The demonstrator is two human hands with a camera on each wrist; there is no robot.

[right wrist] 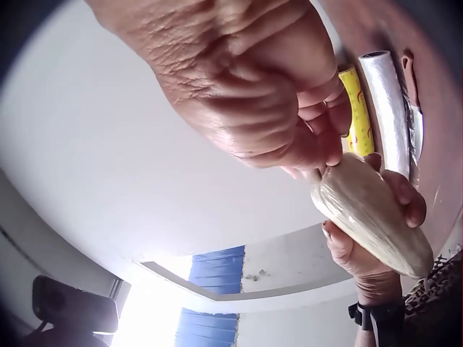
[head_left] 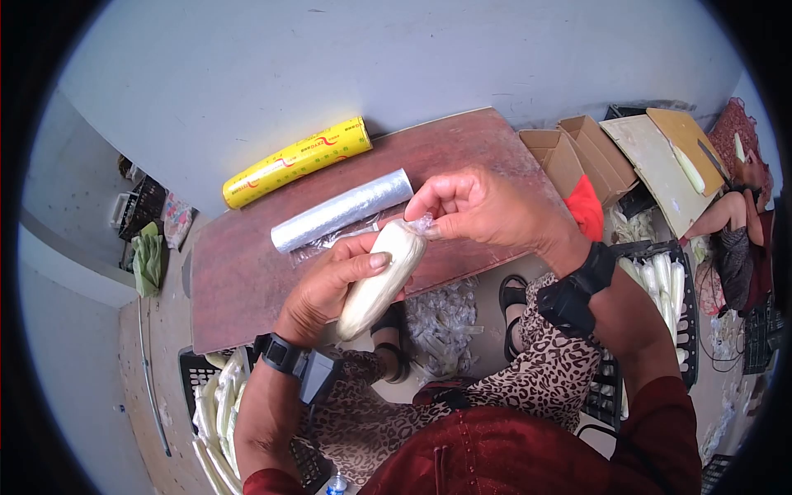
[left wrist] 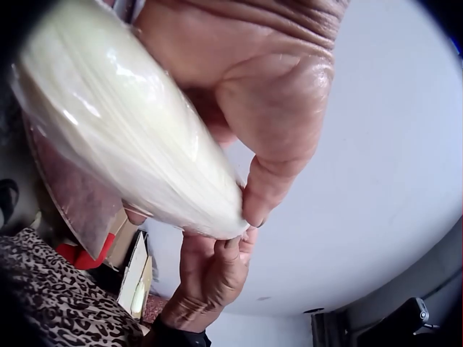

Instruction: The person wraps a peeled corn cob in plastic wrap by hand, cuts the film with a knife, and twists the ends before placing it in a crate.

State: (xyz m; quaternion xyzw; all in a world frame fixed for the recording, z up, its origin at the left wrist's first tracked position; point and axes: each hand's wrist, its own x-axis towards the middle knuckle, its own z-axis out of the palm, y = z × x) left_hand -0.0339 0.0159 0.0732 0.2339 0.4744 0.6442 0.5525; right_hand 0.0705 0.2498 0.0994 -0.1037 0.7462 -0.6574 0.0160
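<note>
A pale, film-wrapped vegetable (head_left: pixel 382 280) is gripped by my left hand (head_left: pixel 323 289), thumb on its upper side, above the table's front edge. My right hand (head_left: pixel 483 210) pinches a tuft of clear film (head_left: pixel 424 224) at the vegetable's upper end. The left wrist view shows shiny film tight around the vegetable (left wrist: pixel 130 123), with my left thumb along it and my right hand (left wrist: pixel 213 278) at the far tip. In the right wrist view, my right fingers meet the end of the vegetable (right wrist: pixel 372 213), which my left hand (right wrist: pixel 354 253) holds from below.
A silver film roll (head_left: pixel 342 210) and a yellow roll (head_left: pixel 297 162) lie on the reddish table (head_left: pixel 239 272). A knife (right wrist: pixel 414 108) is beside the silver roll. Crates of pale vegetables (head_left: pixel 223 404) stand at both sides. Cardboard boxes (head_left: pixel 590 157) and another person (head_left: pixel 734 239) are at right.
</note>
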